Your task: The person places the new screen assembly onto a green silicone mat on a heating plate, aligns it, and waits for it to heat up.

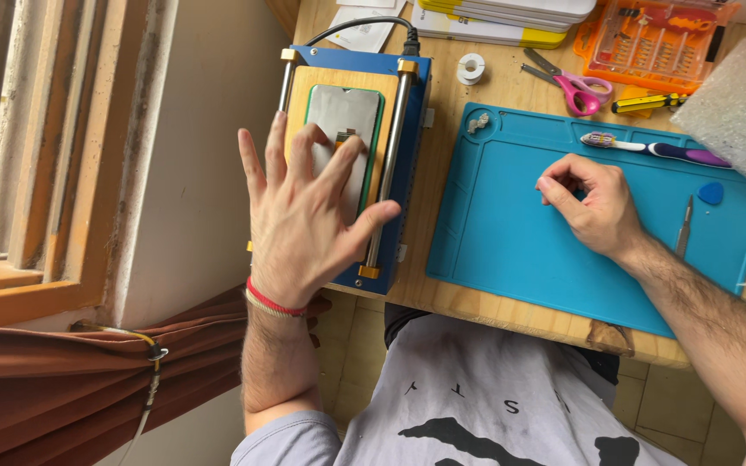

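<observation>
A heating plate (pixel 351 164) is set at the left end of the wooden table (pixel 511 311), with a phone screen (pixel 343 116) laid on top of it. The left hand (pixel 304 216) is spread over that screen. To the right, a work mat (pixel 511 233) is laid, and the right hand (pixel 589 203) is rested on it. A toothbrush (pixel 649 148) is placed along the mat's far edge, tweezers (pixel 685 226) near its right side. Behind the mat, scissors (pixel 572 84) and a screwdriver case (pixel 654 39) are found.
</observation>
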